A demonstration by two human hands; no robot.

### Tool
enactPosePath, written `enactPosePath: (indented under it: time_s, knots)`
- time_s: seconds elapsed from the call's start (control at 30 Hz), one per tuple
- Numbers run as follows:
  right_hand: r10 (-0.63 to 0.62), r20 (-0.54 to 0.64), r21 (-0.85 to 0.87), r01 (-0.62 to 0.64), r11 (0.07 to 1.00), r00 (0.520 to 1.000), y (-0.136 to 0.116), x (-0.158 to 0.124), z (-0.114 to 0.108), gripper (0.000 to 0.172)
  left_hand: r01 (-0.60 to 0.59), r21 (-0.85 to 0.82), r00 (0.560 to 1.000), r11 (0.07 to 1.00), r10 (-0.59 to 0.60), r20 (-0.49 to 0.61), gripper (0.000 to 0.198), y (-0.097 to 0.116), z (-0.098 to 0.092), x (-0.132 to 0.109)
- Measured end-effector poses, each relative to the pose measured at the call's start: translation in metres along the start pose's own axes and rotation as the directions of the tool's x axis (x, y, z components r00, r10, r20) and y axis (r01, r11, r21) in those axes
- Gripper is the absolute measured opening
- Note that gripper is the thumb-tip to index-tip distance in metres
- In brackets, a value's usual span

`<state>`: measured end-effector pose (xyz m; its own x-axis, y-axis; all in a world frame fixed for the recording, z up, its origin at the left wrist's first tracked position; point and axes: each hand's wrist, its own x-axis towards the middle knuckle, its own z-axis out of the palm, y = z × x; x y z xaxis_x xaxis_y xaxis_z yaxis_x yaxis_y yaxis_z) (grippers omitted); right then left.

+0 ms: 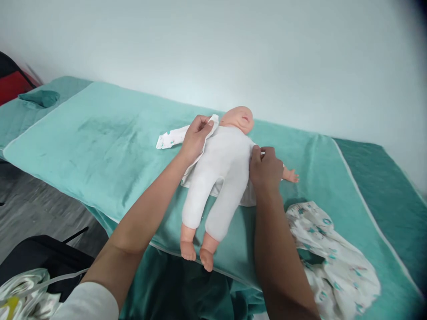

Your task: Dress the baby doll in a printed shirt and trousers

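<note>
A baby doll [222,171] with a white cloth body lies on its back on a teal towel [100,146], head toward the wall and bare feet at the near edge. Under it is a white patterned garment [168,140] with one sleeve spread out to the left. My left hand [195,138] pinches the garment's edge at the doll's shoulder. My right hand [266,169] is closed on the garment's edge at the doll's other side, next to its outstretched arm.
A crumpled patterned cloth [333,253] lies on the towel at the lower right. A folded teal cloth [40,98] sits far left. A dark chair [43,262] and a plastic bag [23,291] stand at the lower left beside the bed. A white wall rises behind.
</note>
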<state>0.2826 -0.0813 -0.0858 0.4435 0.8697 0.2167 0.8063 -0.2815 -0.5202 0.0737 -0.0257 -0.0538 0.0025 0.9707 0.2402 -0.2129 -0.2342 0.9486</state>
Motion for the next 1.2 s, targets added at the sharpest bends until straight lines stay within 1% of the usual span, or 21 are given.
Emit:
enactPosePath:
  time_s: [0.1, 0.17, 0.23, 0.37, 0.43, 0.47, 0.53, 0.63, 0.67, 0.73, 0.77, 0.8, 0.83, 0.9, 0.93, 1.0, 1.03, 1.07, 1.13, 1.17, 1.2]
  knots:
    - [-0.009, 0.031, 0.052, 0.008, 0.999, 0.999, 0.0, 0.001, -0.001, 0.044, -0.013, 0.055, 0.998, 0.998, 0.01, 0.059, 0.018, 0.003, 0.005, 0.003]
    - [-0.05, 0.042, 0.142, 0.044, 0.989, 0.998, -0.002, -0.002, 0.001, 0.044, 0.01, 0.109, 0.998, 0.994, -0.018, 0.068, 0.019, 0.001, 0.004, 0.004]
    - [-0.107, 0.046, 0.259, 0.092, 0.962, 0.993, -0.003, -0.006, 0.004, 0.045, 0.018, 0.156, 0.998, 0.988, -0.026, 0.054, 0.02, 0.0, 0.001, 0.004]
    - [-0.254, 0.078, 0.513, 0.18, 0.839, 0.964, -0.008, -0.012, 0.02, 0.052, -0.044, 0.226, 0.999, 0.973, 0.04, 0.023, 0.019, 0.003, -0.001, 0.009]
    - [-0.304, 0.101, 0.593, 0.188, 0.783, 0.947, -0.009, -0.013, 0.029, 0.054, -0.104, 0.297, 0.995, 0.949, 0.102, 0.022, 0.018, 0.009, 0.001, 0.011]
    - [-0.315, 0.113, 0.614, 0.183, 0.768, 0.942, -0.01, -0.013, 0.032, 0.055, -0.127, 0.361, 0.992, 0.924, 0.125, 0.029, 0.018, 0.013, 0.003, 0.011]
    - [-0.317, 0.14, 0.648, 0.155, 0.745, 0.938, -0.011, -0.012, 0.038, 0.056, -0.137, 0.542, 0.99, 0.829, 0.123, 0.063, 0.017, 0.022, 0.007, 0.007]
    - [-0.314, 0.153, 0.734, 0.105, 0.671, 0.937, -0.01, -0.01, 0.042, 0.058, -0.106, 0.806, 0.993, 0.582, 0.028, 0.111, 0.007, 0.034, 0.009, -0.009]
    - [-0.313, 0.15, 0.761, 0.093, 0.642, 0.938, -0.01, -0.01, 0.043, 0.058, -0.095, 0.862, 0.994, 0.498, 0.001, 0.109, 0.004, 0.038, 0.007, -0.016]
    - [-0.29, 0.146, 0.78, 0.07, 0.622, 0.946, -0.009, -0.009, 0.043, 0.056, -0.058, 0.928, 0.997, 0.369, -0.032, 0.076, 0.012, 0.045, 0.0, -0.03]
    - [-0.264, 0.151, 0.767, 0.056, 0.639, 0.953, -0.008, -0.009, 0.043, 0.053, -0.03, 0.944, 0.998, 0.328, -0.05, 0.049, 0.017, 0.048, -0.005, -0.036]
    - [-0.229, 0.16, 0.741, 0.036, 0.671, 0.96, -0.008, -0.009, 0.042, 0.049, -0.008, 0.952, 0.997, 0.306, -0.074, 0.032, 0.021, 0.051, -0.01, -0.041]
    - [-0.189, 0.169, 0.707, 0.015, 0.707, 0.967, -0.009, -0.009, 0.042, 0.045, 0.007, 0.953, 0.994, 0.304, -0.106, 0.027, 0.023, 0.054, -0.014, -0.047]
    - [-0.124, 0.182, 0.641, -0.022, 0.767, 0.976, -0.01, -0.009, 0.041, 0.039, -0.005, 0.938, 0.984, 0.346, -0.166, 0.067, 0.027, 0.057, -0.021, -0.056]
    - [-0.107, 0.191, 0.619, -0.035, 0.784, 0.976, -0.01, -0.009, 0.04, 0.039, -0.028, 0.925, 0.98, 0.379, -0.174, 0.101, 0.028, 0.058, -0.022, -0.06]
    - [-0.105, 0.219, 0.621, -0.055, 0.782, 0.97, -0.012, -0.01, 0.039, 0.04, -0.096, 0.888, 0.977, 0.45, -0.129, 0.171, 0.03, 0.056, -0.02, -0.067]
    - [-0.116, 0.239, 0.638, -0.066, 0.767, 0.964, -0.012, -0.01, 0.039, 0.041, -0.134, 0.856, 0.974, 0.499, -0.095, 0.207, 0.03, 0.054, -0.018, -0.069]
    - [-0.129, 0.26, 0.661, -0.079, 0.747, 0.957, -0.013, -0.01, 0.039, 0.043, -0.17, 0.804, 0.965, 0.569, -0.069, 0.253, 0.03, 0.051, -0.015, -0.071]
    - [-0.159, 0.294, 0.703, -0.101, 0.704, 0.943, -0.013, -0.011, 0.038, 0.048, -0.194, 0.627, 0.942, 0.754, -0.034, 0.333, 0.03, 0.044, -0.013, -0.072]
    - [-0.169, 0.305, 0.718, -0.11, 0.688, 0.937, -0.013, -0.012, 0.038, 0.049, -0.181, 0.523, 0.942, 0.833, -0.007, 0.337, 0.031, 0.04, -0.015, -0.071]
    - [-0.173, 0.311, 0.724, -0.115, 0.681, 0.935, -0.013, -0.012, 0.038, 0.05, -0.165, 0.439, 0.955, 0.883, 0.031, 0.294, 0.032, 0.035, -0.019, -0.069]
